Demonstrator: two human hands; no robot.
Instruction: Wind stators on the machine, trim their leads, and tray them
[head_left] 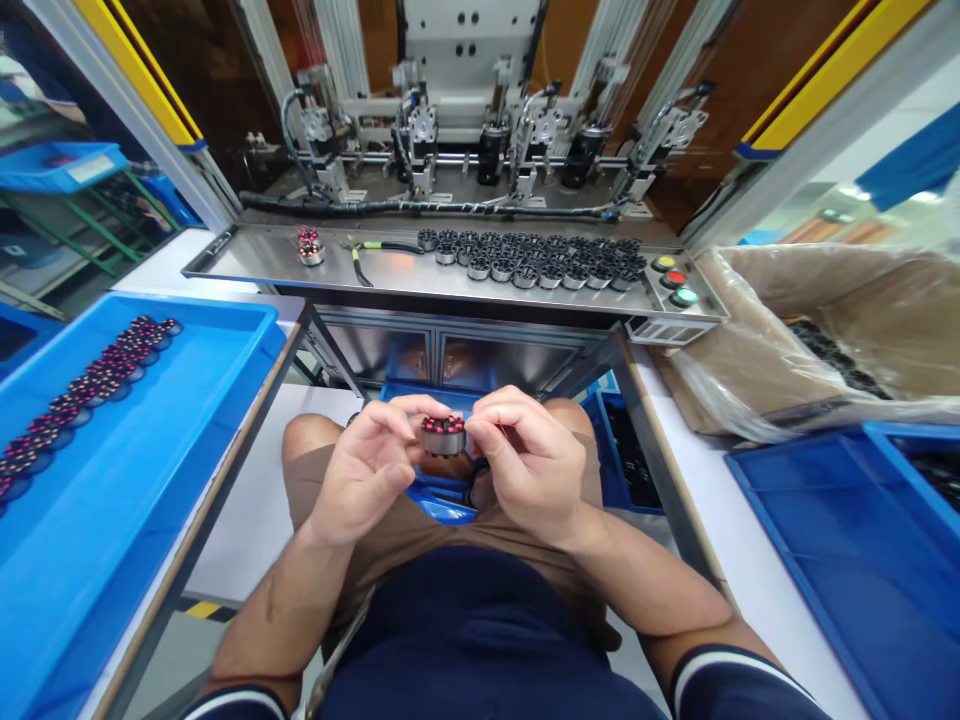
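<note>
At the left, a blue tray (187, 400) carries a long slanting row of wound parts (105, 378) with reddish coils. Then, on the metal worktop (259, 260), there is a small stack of similar coil parts (310, 247), and just beside it lies a thin black and yellow-green item (390, 247), which I cannot identify. In front of the person's lap, the left hand (375, 455) holds the left side of a round part (443, 438), red coils upward; its fingers are curved around. The right hand (525, 455) pinches with thumb and forefinger at the right edge of this same part; whether a fine wire is also between the fingertips, I cannot tell. Behind, many black-topped parts (536, 258) stand close together on the metal worktop. Further right are three buttons (675, 280), a plastic-lined carton (885, 290) and a blue bin (832, 520).
</note>
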